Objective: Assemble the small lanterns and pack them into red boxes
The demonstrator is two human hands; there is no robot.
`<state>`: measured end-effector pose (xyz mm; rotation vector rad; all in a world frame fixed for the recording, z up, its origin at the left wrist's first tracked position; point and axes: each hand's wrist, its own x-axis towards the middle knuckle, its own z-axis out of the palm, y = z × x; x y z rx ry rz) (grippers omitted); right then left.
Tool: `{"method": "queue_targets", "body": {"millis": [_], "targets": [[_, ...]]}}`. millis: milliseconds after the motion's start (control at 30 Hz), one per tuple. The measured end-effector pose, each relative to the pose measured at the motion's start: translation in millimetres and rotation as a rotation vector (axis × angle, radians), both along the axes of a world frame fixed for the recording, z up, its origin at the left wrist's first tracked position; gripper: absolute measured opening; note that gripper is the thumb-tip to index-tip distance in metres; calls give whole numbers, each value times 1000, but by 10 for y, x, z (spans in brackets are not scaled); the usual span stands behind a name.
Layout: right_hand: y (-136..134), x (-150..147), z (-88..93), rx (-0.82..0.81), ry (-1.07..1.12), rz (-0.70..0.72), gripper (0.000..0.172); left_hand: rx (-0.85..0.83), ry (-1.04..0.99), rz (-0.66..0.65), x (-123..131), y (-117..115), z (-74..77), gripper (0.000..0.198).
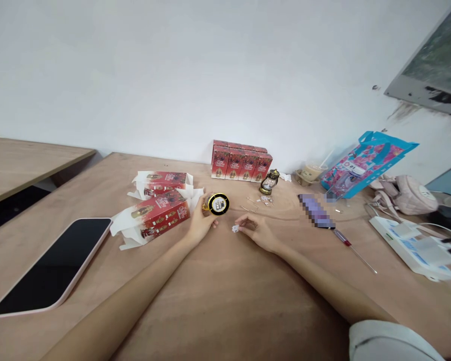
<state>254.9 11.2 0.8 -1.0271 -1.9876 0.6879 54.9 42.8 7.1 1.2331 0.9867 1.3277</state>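
Note:
My left hand [200,224] holds a small round gold-rimmed lantern part [218,204] with its white inside facing me, just above the wooden table [225,296]. My right hand [256,230] rests on the table a little to the right, its fingertips pinching a tiny white piece [235,228]. An assembled small bronze lantern [269,182] stands farther back. Thin wire pieces and small bits [257,202] lie between it and my hands.
Two opened red boxes [161,203] lie left of my left hand, and a row of red boxes [240,163] stands at the wall. A pink-cased phone [54,263] lies near left. A screwdriver [351,248], blue gift bag [364,163], pink bag [409,195] and white power strip [413,245] sit right.

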Motion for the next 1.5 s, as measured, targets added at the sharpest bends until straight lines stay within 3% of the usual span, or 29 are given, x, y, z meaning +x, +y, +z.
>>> {"method": "queue_targets", "body": {"millis": [67,167,333,467,633,733,833,1033,1267,1500], "targets": [[-16,-22,-4,-12,-26,-7,24,-3,4,1,2,-3,5,67],[-45,-58,2,1,-79,-145,39,-2,3,2,1,-8,10,67],[-45,-119,8,44,-235,-235,23,-8,1,-6,-4,-15,14,67],[-37,-162,57,-13,-96,-223,18,0,9,-11,-6,-20,18,67],[-21,-216,444,171,99,-235,20,10,14,-10,5,-18,19,66],[43,-273,731,351,-35,-102,19,16,5,-16,8,-16,20,66],[150,-340,874,475,-224,30,23,16,-13,-25,4,-18,21,64],[320,-432,857,522,-405,19,22,13,-19,-27,0,-21,8,63],[299,-469,841,583,-449,-3,20,4,-15,-29,-1,-22,11,66],[182,-485,601,674,-479,-31,27,-2,-80,-36,-4,7,-29,67]]}}
